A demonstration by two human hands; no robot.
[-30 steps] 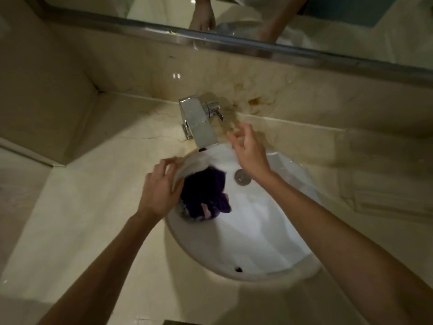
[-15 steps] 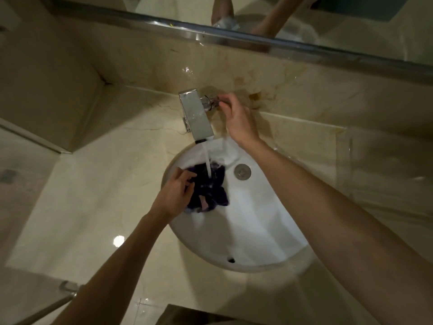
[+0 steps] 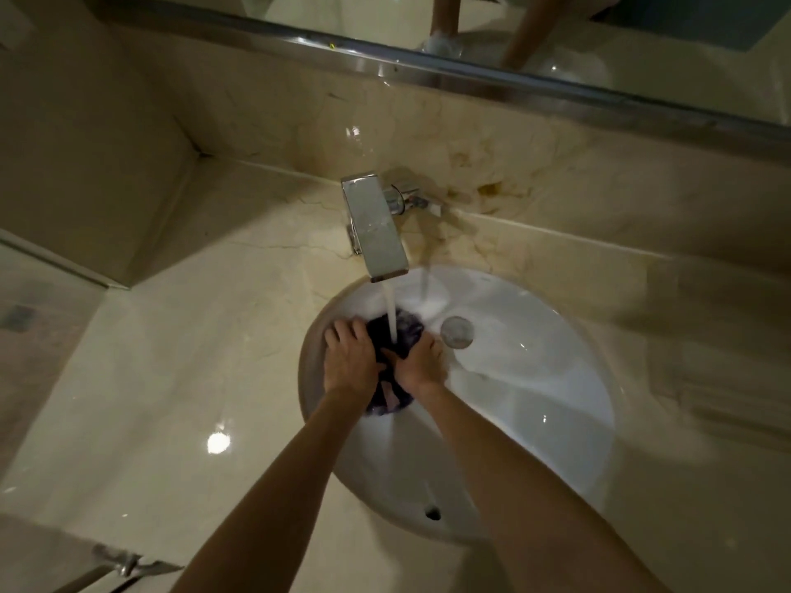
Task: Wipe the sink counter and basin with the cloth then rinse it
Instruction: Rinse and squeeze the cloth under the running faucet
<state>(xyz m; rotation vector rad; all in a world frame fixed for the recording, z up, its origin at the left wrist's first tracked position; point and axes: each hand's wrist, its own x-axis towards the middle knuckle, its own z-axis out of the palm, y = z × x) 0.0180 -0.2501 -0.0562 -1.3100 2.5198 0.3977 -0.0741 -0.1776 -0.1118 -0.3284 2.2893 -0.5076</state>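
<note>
I saw the glossy beige marble counter (image 3: 179,378) on the left, with a bright light spot on it. Next, the left hand (image 3: 349,361) sat inside the white oval ceramic basin (image 3: 535,400), fingers curled over the left side of the dark purple bunched cloth (image 3: 396,357), gripping it. The cloth lay in the basin's far-left part, just left of the round chrome drain (image 3: 458,331); its long axis ran roughly near-to-far, far end under the tap, near end hanging between my wrists. The square chrome faucet (image 3: 374,226) pointed down toward the basin, and its water stream (image 3: 391,310) hit the cloth's far end. The right hand (image 3: 421,363) pressed against the cloth's right side, fingers wrapped around it, thumb across the top. Both hands nearly touched over the cloth.
</note>
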